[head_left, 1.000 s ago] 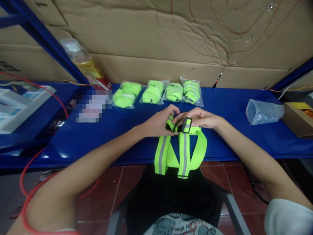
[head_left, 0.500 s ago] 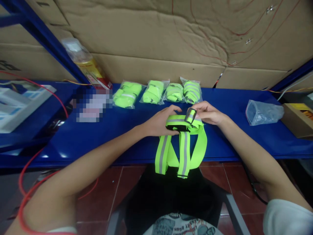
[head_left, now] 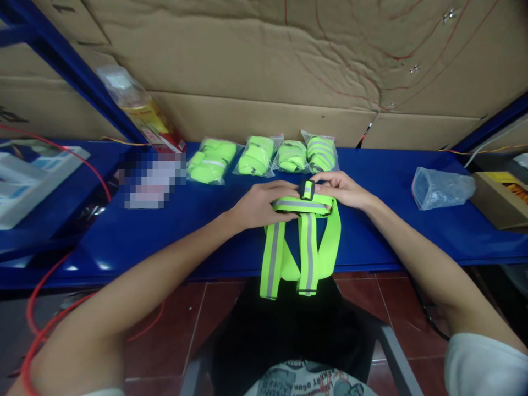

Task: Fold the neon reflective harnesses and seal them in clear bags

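Observation:
A neon-yellow reflective strap vest [head_left: 307, 247] with grey stripes lies over the front edge of the blue table [head_left: 383, 242], its loops hanging down toward my lap. My left hand [head_left: 259, 203] is closed on the left end of its top band. My right hand [head_left: 340, 188] pinches the band's right end, next to a black buckle [head_left: 307, 190] that stands up between my hands.
Several bagged neon vests [head_left: 262, 157] lie in a row at the back of the table. A crumpled clear bag [head_left: 441, 188] and a cardboard box [head_left: 501, 198] are at the right. A packet [head_left: 138, 107] leans at back left; red cable [head_left: 61, 308] loops at left.
My hands moved apart and stretched the top band flat across the folded straps. The buckle shifted from my right fingers to the middle, and the vest slid slightly left.

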Demonstrator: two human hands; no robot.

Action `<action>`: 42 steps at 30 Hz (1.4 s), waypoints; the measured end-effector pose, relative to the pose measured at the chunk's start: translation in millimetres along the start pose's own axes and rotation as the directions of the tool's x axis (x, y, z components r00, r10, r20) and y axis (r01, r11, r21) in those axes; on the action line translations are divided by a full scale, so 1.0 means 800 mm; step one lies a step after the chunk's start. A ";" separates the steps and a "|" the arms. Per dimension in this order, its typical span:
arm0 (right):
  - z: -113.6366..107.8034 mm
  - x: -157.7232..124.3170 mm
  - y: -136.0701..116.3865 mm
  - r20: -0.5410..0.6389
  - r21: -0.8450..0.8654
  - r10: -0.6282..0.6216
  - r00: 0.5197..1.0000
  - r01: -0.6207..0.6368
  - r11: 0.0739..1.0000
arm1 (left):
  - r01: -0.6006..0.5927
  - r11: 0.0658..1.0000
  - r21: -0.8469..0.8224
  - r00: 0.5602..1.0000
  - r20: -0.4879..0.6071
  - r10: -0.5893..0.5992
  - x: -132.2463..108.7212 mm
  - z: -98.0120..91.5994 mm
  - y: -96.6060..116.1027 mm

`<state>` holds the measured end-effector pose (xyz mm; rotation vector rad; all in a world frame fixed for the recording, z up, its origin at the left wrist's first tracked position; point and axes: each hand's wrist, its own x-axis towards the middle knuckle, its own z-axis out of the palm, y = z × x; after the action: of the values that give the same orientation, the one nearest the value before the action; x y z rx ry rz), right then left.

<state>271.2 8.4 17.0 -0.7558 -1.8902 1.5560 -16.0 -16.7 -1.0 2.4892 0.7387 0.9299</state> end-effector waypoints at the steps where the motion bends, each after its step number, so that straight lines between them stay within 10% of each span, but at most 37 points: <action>1: -0.001 -0.001 -0.001 -0.022 -0.017 0.002 1.000 -0.002 1.000 | -0.012 1.000 0.010 1.000 0.009 0.012 -0.001 0.001 -0.001; 6: 0.003 -0.007 -0.010 -0.253 -0.113 -0.138 0.958 0.113 0.987 | -0.083 0.984 0.160 0.990 0.128 0.062 0.001 0.002 -0.002; 12: 0.008 -0.006 -0.012 -0.020 -0.240 -0.036 0.999 0.030 0.970 | -0.158 0.932 0.327 0.985 0.126 0.122 0.008 0.000 0.008; 33: 0.014 -0.002 -0.007 0.066 -0.196 -0.034 0.997 0.046 0.979 | 0.289 0.904 -0.316 0.956 0.057 -0.286 0.019 -0.019 0.005; 42: 0.014 -0.002 -0.009 0.052 -0.343 -0.027 0.998 0.044 0.938 | 0.695 0.666 -0.273 0.709 0.418 -0.568 0.020 -0.030 0.008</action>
<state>263.8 -1.4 22.0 -0.8326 -2.2310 1.2422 -20.2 -8.3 27.0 1.7190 1.0800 0.3685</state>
